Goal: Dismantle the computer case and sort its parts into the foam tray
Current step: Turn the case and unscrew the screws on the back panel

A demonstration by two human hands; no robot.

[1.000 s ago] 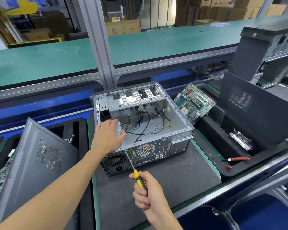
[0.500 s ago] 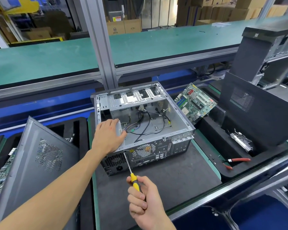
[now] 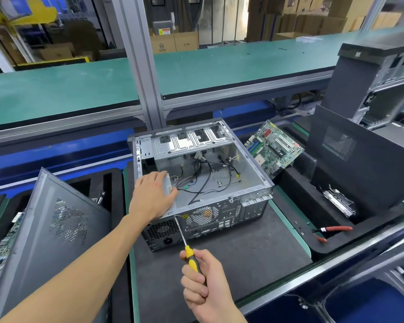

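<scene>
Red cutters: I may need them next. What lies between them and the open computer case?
In the head view, bare dark mat, a green strip and the foam tray rim separate the computer case from the red cutters.

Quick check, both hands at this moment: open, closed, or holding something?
Left hand: open, resting flat on the power supply in the computer case.
Right hand: closed around the screwdriver.

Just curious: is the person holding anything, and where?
Right hand grips the yellow-and-black-handled screwdriver by its handle. Left hand rests on the silver power-supply box.
</scene>
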